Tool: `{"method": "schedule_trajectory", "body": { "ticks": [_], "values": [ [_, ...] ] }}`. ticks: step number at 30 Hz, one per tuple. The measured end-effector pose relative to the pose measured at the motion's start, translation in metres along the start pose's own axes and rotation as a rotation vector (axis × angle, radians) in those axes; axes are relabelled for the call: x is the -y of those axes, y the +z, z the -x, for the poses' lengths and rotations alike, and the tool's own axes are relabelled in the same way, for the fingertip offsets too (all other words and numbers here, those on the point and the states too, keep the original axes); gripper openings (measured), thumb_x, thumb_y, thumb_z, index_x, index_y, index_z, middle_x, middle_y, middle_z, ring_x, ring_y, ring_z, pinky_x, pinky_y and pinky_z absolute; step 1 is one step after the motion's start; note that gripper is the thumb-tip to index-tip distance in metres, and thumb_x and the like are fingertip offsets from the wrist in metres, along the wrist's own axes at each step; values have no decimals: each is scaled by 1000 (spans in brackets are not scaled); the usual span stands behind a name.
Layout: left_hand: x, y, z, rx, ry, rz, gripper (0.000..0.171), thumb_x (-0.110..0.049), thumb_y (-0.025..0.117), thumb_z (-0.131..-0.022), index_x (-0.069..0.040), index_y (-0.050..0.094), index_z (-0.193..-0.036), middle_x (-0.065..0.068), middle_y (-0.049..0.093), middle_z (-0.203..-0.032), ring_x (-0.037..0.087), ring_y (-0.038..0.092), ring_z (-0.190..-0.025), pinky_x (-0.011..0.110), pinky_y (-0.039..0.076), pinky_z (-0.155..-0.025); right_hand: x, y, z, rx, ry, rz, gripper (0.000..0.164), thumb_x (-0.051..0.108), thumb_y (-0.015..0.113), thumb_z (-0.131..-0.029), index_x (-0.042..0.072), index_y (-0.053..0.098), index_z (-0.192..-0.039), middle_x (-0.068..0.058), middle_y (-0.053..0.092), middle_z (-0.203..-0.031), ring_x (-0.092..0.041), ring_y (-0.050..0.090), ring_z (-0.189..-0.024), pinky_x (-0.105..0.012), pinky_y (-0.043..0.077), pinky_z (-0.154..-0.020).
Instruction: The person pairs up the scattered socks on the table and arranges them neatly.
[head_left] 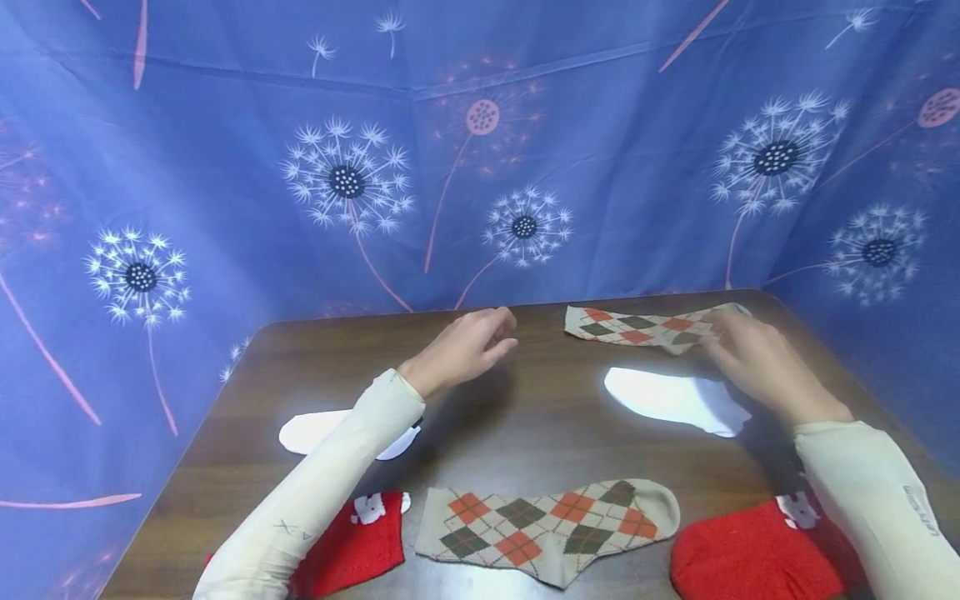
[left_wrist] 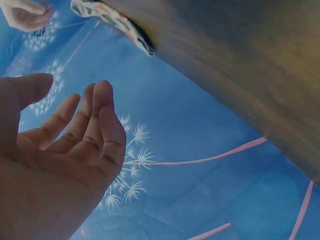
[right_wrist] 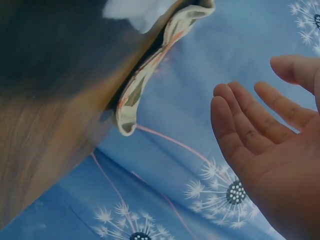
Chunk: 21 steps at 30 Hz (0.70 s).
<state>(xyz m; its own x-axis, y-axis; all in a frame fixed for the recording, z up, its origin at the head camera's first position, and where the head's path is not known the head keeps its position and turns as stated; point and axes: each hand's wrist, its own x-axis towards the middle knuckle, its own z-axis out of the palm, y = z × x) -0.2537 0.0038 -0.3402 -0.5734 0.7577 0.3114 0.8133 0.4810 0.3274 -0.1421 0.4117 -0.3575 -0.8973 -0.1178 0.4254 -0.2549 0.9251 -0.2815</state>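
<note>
My left hand [head_left: 461, 350] hovers over the far middle of the table, its fingers loosely bent and holding nothing. In the left wrist view the same hand [left_wrist: 70, 155] shows an empty palm. My right hand [head_left: 761, 362], slightly blurred, is above the toe end of the far argyle sock [head_left: 630, 327]. The right wrist view shows that hand [right_wrist: 270, 135] with relaxed fingers, apart from the argyle sock [right_wrist: 150, 70] at the table edge. A white sock [head_left: 675, 398] lies just in front of the right hand. Another white sock [head_left: 311, 429] is partly hidden under the left forearm.
A second argyle sock [head_left: 543, 525] lies flat at the near middle. Red socks with a white animal figure lie on either side, one red sock [head_left: 367, 542] by the left sleeve, another red sock [head_left: 757, 554] by the right. A blue dandelion-print cloth [head_left: 450, 208] hangs behind the brown table [head_left: 540, 433].
</note>
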Motion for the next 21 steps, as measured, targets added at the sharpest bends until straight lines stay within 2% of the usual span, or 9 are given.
{"method": "schedule_trajectory", "body": {
  "ticks": [4,8,17,21],
  "values": [
    [2,-2,-12,2,-25,13,21,-22,62,-99,-7,61,-113,1,66,-97,17,65,-91,33,51,-81,-7,1,-3,8,13,0,27,9,63,-93,-5,59,-116,-27,65,-102,-43,63,-85,-60,48,-71],
    [5,-1,-22,19,-58,4,23,-24,61,-99,-8,61,-116,1,67,-99,15,64,-93,32,51,-83,-15,2,-6,22,25,9,28,8,64,-93,-7,59,-116,-29,65,-103,-44,65,-84,-60,49,-71],
    [8,7,-45,60,-84,-10,26,-26,60,-100,-8,59,-119,6,67,-105,16,63,-94,34,51,-84,-31,3,-10,28,61,33,28,11,65,-93,-5,59,-115,-29,66,-101,-44,65,-83,-60,48,-71],
    [11,11,-53,73,-102,-13,27,-29,59,-101,-10,58,-119,6,67,-106,16,64,-93,34,51,-82,-37,3,-14,32,90,25,34,12,65,-93,-8,57,-119,-33,64,-106,-48,63,-89,-63,46,-77]
  ]
}}
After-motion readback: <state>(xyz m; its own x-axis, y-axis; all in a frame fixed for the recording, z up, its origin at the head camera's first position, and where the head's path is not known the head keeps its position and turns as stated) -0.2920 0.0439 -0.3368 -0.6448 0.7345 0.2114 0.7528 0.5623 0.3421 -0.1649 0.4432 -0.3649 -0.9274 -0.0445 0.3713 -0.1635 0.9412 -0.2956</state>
